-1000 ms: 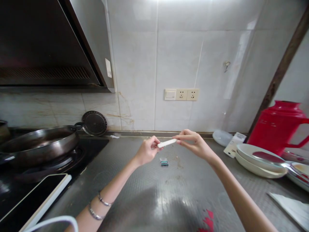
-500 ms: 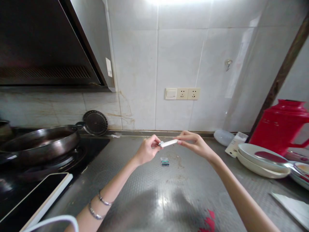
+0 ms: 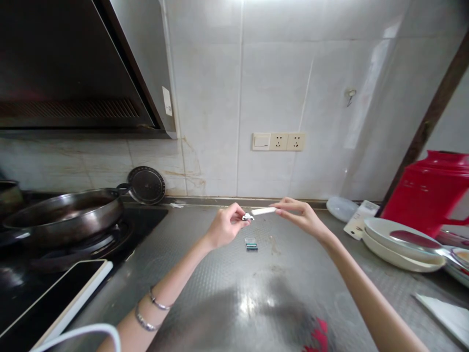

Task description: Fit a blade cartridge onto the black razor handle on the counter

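Above the metal counter (image 3: 216,303), my left hand (image 3: 224,230) pinches a small white-and-black piece (image 3: 247,216) between thumb and fingertips. Its exact kind is too small to make out. Opposite it, my right hand (image 3: 302,217) grips the right end of a slim white bar (image 3: 263,211) with its fingertips. The bar's left end points at the small piece, with a narrow gap between the two. Below them on the counter lies a small clear item with teal and dark stripes (image 3: 251,245).
A steel pan (image 3: 66,210) sits on the stove at left, with a phone (image 3: 54,298) in front. To the right are a red jug (image 3: 428,195), stacked plates (image 3: 403,254), a white card (image 3: 361,220) and a clear lid (image 3: 341,209). Wall sockets (image 3: 287,142) are behind.
The white bar has come away from the small piece in my left hand and moved slightly right with my right hand. My left hand has stayed nearly in place.
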Demonstrator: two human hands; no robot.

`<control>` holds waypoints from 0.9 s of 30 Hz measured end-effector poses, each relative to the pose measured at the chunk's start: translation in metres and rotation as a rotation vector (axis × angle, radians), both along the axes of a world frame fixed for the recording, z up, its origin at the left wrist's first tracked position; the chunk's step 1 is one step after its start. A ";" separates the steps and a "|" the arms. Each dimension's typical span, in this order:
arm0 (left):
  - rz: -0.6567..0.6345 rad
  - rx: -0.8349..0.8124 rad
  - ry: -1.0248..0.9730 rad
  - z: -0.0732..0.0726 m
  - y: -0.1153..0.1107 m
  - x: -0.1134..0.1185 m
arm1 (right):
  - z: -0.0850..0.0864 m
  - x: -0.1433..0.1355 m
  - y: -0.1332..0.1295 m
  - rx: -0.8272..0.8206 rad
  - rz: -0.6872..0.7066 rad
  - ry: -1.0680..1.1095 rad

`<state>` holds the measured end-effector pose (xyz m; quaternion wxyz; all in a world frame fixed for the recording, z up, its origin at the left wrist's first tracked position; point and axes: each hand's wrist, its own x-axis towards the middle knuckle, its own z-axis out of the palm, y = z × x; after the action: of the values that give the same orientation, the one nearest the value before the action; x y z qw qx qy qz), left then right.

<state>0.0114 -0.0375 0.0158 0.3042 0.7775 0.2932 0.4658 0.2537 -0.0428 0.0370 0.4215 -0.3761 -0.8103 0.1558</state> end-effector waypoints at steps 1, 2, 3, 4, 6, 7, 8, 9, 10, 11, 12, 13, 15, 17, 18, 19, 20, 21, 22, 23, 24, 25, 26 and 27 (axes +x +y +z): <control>-0.002 -0.004 -0.003 0.000 0.001 0.000 | -0.001 0.004 0.002 -0.008 -0.015 0.009; -0.002 -0.006 -0.004 -0.001 0.002 0.000 | -0.002 0.007 0.003 -0.011 -0.028 0.016; -0.001 -0.004 -0.002 -0.002 0.002 0.000 | -0.001 0.009 0.003 -0.009 -0.037 0.023; 0.002 0.003 0.001 -0.003 0.003 0.001 | 0.001 0.008 0.001 0.000 -0.040 0.028; 0.006 0.023 0.013 -0.004 0.003 0.002 | 0.006 0.003 -0.005 0.030 -0.031 0.022; 0.004 0.033 0.022 -0.005 0.003 0.002 | 0.008 -0.001 -0.009 0.043 -0.022 0.010; 0.000 0.039 0.030 -0.005 0.002 0.002 | 0.010 -0.005 -0.011 0.052 -0.011 -0.007; -0.004 0.043 0.036 -0.006 0.002 0.003 | 0.011 -0.008 -0.013 0.058 0.000 -0.026; -0.007 0.044 0.039 -0.006 0.001 0.003 | 0.011 -0.010 -0.014 0.060 0.009 -0.045; -0.007 0.046 0.041 -0.006 0.001 0.003 | 0.010 -0.010 -0.013 0.058 0.010 -0.058; -0.002 0.049 0.042 -0.006 0.001 0.003 | 0.009 -0.008 -0.011 0.056 0.003 -0.065; 0.004 0.051 0.040 -0.006 0.001 0.003 | 0.007 -0.006 -0.009 0.055 -0.010 -0.065; 0.011 0.049 0.032 -0.007 0.002 0.002 | 0.004 -0.002 -0.005 0.053 -0.041 -0.057; 0.004 0.036 0.017 -0.007 0.003 0.001 | 0.003 -0.001 -0.004 0.057 -0.052 -0.051; -0.002 0.025 0.009 -0.006 0.004 0.001 | 0.004 -0.002 -0.005 0.062 -0.047 -0.052; -0.004 0.019 0.005 -0.006 0.003 0.001 | 0.005 -0.004 -0.006 0.068 -0.037 -0.058; -0.003 0.014 0.005 -0.005 0.003 0.001 | 0.005 -0.007 -0.007 0.075 -0.026 -0.067; 0.001 0.010 0.007 -0.005 0.003 0.001 | 0.006 -0.009 -0.008 0.082 -0.017 -0.077; 0.005 0.006 0.009 -0.004 0.002 0.001 | 0.006 -0.010 -0.008 0.088 -0.014 -0.086; 0.010 0.003 0.011 -0.004 0.002 0.001 | 0.006 -0.010 -0.008 0.093 -0.019 -0.091; 0.012 -0.001 0.012 -0.004 0.002 0.001 | 0.005 -0.008 -0.007 0.096 -0.033 -0.092; 0.010 -0.007 0.009 -0.004 0.002 0.001 | 0.004 -0.006 -0.005 0.098 -0.054 -0.089; 0.005 -0.015 0.005 -0.004 0.002 0.001 | 0.004 -0.004 -0.004 0.102 -0.077 -0.084; 0.000 -0.022 0.000 -0.004 0.002 0.001 | 0.004 -0.002 -0.004 0.103 -0.094 -0.080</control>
<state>0.0121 -0.0356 0.0119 0.3129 0.7740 0.2983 0.4626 0.2517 -0.0466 0.0407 0.4144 -0.3976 -0.8149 0.0785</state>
